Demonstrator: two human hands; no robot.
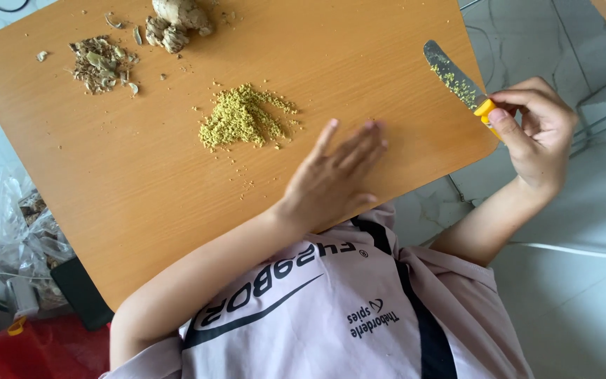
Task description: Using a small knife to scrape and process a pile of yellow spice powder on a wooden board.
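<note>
Crinkled clear plastic bag (pixel 5 231) — lower left, beside the board (pixel 142 189).

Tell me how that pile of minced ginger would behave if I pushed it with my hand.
The minced ginger pile is loose fine bits, so it would likely smear and scatter rather than slide whole. Bits cling to the knife blade, so it is probably moist and would stick to the left hand.

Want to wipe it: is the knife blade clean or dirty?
Dirty: yellow-green minced bits cling along the knife blade, held by the right hand.
</note>
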